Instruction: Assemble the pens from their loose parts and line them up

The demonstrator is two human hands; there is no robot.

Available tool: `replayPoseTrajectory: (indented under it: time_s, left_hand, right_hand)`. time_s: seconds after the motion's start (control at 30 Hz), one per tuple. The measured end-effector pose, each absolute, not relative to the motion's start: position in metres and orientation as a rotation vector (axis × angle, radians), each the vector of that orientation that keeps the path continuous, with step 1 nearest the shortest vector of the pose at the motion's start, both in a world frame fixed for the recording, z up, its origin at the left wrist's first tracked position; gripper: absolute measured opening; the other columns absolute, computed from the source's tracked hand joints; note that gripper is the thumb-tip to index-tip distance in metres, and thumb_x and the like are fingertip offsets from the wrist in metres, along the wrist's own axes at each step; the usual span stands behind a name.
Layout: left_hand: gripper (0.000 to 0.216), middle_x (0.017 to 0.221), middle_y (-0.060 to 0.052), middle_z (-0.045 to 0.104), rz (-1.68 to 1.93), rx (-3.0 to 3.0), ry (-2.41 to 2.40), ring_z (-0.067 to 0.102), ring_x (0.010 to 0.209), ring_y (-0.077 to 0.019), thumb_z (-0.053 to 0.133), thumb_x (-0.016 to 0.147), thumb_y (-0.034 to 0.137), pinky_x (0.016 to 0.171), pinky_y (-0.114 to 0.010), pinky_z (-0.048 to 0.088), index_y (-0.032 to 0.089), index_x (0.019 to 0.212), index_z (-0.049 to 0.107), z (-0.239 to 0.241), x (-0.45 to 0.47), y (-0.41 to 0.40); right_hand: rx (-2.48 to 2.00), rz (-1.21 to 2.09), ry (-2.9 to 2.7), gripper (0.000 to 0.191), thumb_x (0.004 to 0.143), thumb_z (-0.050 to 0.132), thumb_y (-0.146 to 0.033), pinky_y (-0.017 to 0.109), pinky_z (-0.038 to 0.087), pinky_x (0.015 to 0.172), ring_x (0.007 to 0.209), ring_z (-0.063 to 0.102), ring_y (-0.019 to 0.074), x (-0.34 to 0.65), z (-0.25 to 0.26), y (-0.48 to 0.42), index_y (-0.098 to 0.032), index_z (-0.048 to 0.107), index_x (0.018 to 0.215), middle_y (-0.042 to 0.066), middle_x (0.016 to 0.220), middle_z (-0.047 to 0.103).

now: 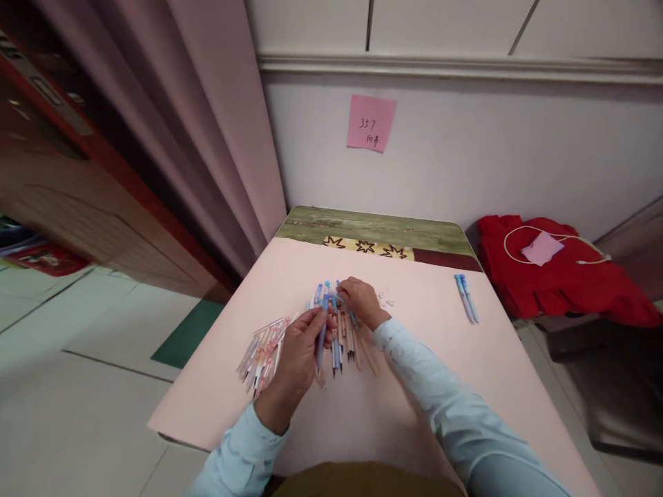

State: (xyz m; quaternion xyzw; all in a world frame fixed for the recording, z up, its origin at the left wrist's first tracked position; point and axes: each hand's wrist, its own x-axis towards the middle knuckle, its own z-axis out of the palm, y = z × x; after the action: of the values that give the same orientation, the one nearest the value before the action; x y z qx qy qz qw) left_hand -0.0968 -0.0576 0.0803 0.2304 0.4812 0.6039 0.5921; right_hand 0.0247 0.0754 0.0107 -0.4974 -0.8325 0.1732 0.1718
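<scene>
My left hand (303, 345) pinches a blue pen (322, 342) between thumb and fingers, its blue end pointing up and away from me. Just beyond it, my right hand (358, 300) has its fingers bent together at the far end of a pile of pens; what they grip is mostly hidden. Beneath and between both hands lie wood-coloured pen refills or barrels (348, 335) with dark tips, mixed with blue pieces. To the left is a heap of slim pale pink and white pens or refills (264, 352).
Two blue pens (467, 300) lie side by side at the table's right. Small clear bits (386, 298) are scattered beyond my right hand. A red cloth (549, 276) with a white cable is beside the table. A pink note (371, 123) sticks to the wall.
</scene>
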Motion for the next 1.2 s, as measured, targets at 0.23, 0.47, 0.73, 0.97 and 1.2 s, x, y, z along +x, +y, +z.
replayPoseTrajectory:
  time_s: [0.23, 0.47, 0.73, 0.97, 1.2]
  left_hand:
    - [0.035, 0.071, -0.003, 0.066, 1.318, 0.585, 1.062, 0.048, 0.047, -0.0051, 0.079, 0.072, 0.041, 0.041, -0.018, 0.034, 0.013, 0.093, 0.073, 0.084, -0.082, -0.057]
    - [0.041, 0.071, -0.002, 0.066, 1.227, 0.703, 1.038, 0.047, 0.045, -0.0067, 0.077, 0.075, 0.04, 0.039, -0.018, 0.034, 0.017, 0.108, 0.068, 0.085, -0.06, -0.056]
    - [0.044, 0.072, -0.003, 0.067, 1.233, 0.886, 1.099, 0.047, 0.045, -0.007, 0.075, 0.076, 0.038, 0.04, -0.02, 0.035, 0.017, 0.114, 0.07, 0.093, -0.059, -0.061]
    - [0.04, 0.074, -0.002, 0.067, 1.236, 1.028, 1.125, 0.047, 0.048, -0.0067, 0.071, 0.08, 0.038, 0.043, -0.02, 0.036, 0.017, 0.115, 0.068, 0.093, -0.062, -0.066]
    - [0.039, 0.073, -0.002, 0.067, 1.216, 1.059, 1.123, 0.046, 0.048, -0.0066, 0.07, 0.082, 0.038, 0.043, -0.02, 0.036, 0.018, 0.115, 0.068, 0.09, -0.061, -0.067]
  right_hand:
    - [-1.161, 1.371, -1.166, 0.027, 0.078, 0.07, -0.042, 0.027, 0.055, 0.057, 0.063, 0.068, 0.0169, 0.067, 0.032, 0.03, -0.018, 0.058, 0.08, 0.003, 0.072, 0.071]
    - [-1.064, 1.384, -1.011, 0.041, 0.067, 0.081, -0.049, 0.027, 0.057, 0.056, 0.057, 0.065, 0.0136, 0.104, 0.081, 0.016, -0.015, 0.075, 0.09, 0.004, 0.071, 0.071]
    - [-0.956, 1.352, -1.357, 0.03, 0.08, 0.073, -0.038, 0.027, 0.055, 0.072, 0.075, 0.065, 0.0129, 0.117, 0.105, 0.003, -0.021, 0.074, 0.105, 0.002, 0.087, 0.072]
    - [-0.963, 1.401, -1.397, 0.03, 0.079, 0.074, -0.044, 0.028, 0.057, 0.063, 0.066, 0.068, 0.0145, 0.12, 0.118, -0.005, -0.017, 0.069, 0.091, 0.002, 0.073, 0.071]
    - [-0.976, 1.364, -1.406, 0.037, 0.078, 0.074, -0.049, 0.03, 0.059, 0.067, 0.068, 0.071, 0.0163, 0.117, 0.119, -0.009, -0.017, 0.073, 0.096, 0.003, 0.071, 0.073]
